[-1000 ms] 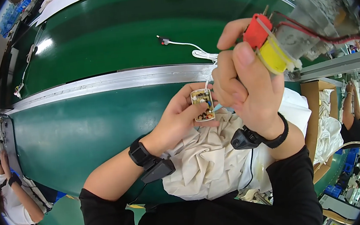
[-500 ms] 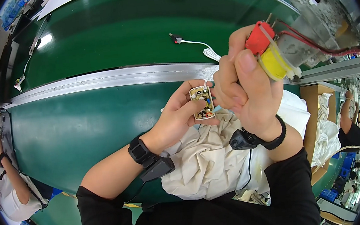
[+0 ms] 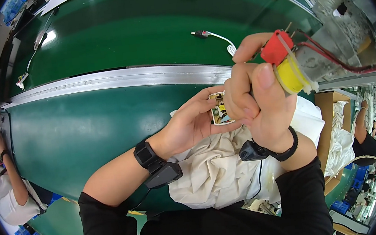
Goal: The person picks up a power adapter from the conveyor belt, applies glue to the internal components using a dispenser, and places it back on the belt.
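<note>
Left hand clamped on a small white-cased circuit board, over crumpled cloth. Right hand gripping a wired red-and-yellow device. Versus half a second ago: board further right, partly hidden behind right fingers; device lower; plug on desk further right.

Red block, yellow band by R hand. Cream case w/ yellow bit in L hand. Cream cloth below hands. Blk plug, wht cord beyond R hand; brn box to its rt. Grn bench left of L hand.
</note>
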`<state>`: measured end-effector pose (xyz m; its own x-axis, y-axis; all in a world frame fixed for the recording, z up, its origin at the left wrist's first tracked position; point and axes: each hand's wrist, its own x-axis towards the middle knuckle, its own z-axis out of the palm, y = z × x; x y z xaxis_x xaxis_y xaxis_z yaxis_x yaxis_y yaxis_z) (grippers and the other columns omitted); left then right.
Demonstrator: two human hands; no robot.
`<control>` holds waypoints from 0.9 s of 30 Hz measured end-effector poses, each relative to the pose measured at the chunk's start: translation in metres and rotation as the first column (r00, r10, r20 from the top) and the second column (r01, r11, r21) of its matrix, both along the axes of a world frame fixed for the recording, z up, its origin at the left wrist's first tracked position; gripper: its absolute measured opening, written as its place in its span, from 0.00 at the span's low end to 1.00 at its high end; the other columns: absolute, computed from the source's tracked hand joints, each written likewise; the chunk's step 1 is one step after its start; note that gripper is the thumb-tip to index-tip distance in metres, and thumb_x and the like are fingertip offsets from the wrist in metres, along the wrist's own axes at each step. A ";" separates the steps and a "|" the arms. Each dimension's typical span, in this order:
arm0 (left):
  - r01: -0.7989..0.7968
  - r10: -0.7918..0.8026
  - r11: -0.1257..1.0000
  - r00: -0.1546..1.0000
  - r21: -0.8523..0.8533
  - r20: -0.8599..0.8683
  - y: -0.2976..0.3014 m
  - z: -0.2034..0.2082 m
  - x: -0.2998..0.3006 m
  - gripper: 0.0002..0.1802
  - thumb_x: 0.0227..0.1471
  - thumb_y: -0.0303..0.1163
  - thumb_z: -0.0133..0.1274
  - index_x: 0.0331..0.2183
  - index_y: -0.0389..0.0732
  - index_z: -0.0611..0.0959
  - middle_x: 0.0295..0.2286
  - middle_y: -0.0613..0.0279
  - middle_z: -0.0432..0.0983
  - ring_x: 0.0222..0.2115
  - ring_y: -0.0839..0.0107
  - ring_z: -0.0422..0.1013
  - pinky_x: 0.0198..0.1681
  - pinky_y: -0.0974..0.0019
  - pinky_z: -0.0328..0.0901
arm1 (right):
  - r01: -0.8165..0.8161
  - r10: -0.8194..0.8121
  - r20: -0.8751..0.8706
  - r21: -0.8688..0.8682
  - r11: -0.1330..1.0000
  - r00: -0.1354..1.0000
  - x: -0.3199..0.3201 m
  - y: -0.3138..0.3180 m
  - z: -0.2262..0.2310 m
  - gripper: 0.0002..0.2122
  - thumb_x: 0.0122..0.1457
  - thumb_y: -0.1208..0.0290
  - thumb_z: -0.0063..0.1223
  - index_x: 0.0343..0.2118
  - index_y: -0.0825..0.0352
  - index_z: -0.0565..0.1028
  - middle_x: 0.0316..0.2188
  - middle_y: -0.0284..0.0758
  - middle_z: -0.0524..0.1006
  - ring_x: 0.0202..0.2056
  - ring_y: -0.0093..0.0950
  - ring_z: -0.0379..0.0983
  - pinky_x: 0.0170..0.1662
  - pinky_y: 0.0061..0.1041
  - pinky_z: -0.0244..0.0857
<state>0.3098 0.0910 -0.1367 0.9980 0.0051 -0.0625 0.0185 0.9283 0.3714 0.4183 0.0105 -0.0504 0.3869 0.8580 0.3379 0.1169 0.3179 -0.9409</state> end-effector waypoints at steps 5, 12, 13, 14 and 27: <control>0.025 -0.025 1.000 1.000 -0.016 0.010 0.001 0.000 -0.002 0.24 0.59 0.33 0.35 0.55 0.36 0.57 0.52 0.51 0.59 0.53 0.59 0.62 0.57 0.52 0.58 | 0.000 0.000 -0.025 -0.004 1.000 1.000 -0.004 0.001 0.001 0.19 0.63 0.52 0.38 0.42 0.67 0.58 0.10 0.25 0.56 0.09 0.14 0.49 0.13 0.16 0.45; 0.014 -0.013 1.000 1.000 -0.015 0.012 0.004 0.000 -0.006 0.24 0.59 0.34 0.36 0.55 0.37 0.57 0.52 0.51 0.59 0.53 0.59 0.61 0.57 0.52 0.57 | 0.007 -0.006 -0.068 0.007 1.000 0.998 -0.005 0.003 0.006 0.19 0.62 0.53 0.41 0.43 0.67 0.58 0.10 0.25 0.56 0.10 0.14 0.49 0.13 0.16 0.44; 0.014 -0.014 1.000 1.000 0.007 0.015 0.004 0.002 -0.006 0.25 0.59 0.34 0.37 0.56 0.37 0.57 0.52 0.52 0.59 0.54 0.59 0.60 0.57 0.52 0.57 | -0.013 0.013 -0.106 -0.001 1.000 0.994 -0.005 0.002 0.008 0.19 0.62 0.55 0.41 0.43 0.67 0.59 0.11 0.25 0.58 0.11 0.14 0.51 0.14 0.16 0.46; 0.017 -0.017 0.999 1.000 0.032 0.019 0.005 0.005 -0.005 0.25 0.59 0.34 0.37 0.56 0.38 0.57 0.53 0.52 0.59 0.54 0.59 0.60 0.57 0.52 0.57 | -0.031 0.030 -0.141 -0.007 0.999 0.990 -0.007 0.001 0.010 0.18 0.62 0.57 0.42 0.43 0.68 0.59 0.12 0.25 0.59 0.12 0.14 0.53 0.16 0.16 0.47; -0.336 0.314 0.781 0.940 0.526 0.135 0.069 -0.008 0.065 0.23 0.59 0.40 0.42 0.53 0.41 0.65 0.51 0.59 0.65 0.51 0.67 0.64 0.52 0.62 0.62 | 0.031 -0.007 -0.110 0.216 0.976 0.994 -0.005 0.010 0.014 0.10 0.59 0.73 0.49 0.42 0.69 0.67 0.36 0.30 0.70 0.38 0.16 0.66 0.42 0.20 0.61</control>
<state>0.3747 0.1599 -0.1449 0.9327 0.3506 0.0844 -0.2722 0.5308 0.8026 0.4133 0.0209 -0.0368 0.4471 0.7609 0.4702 0.0263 0.5142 -0.8572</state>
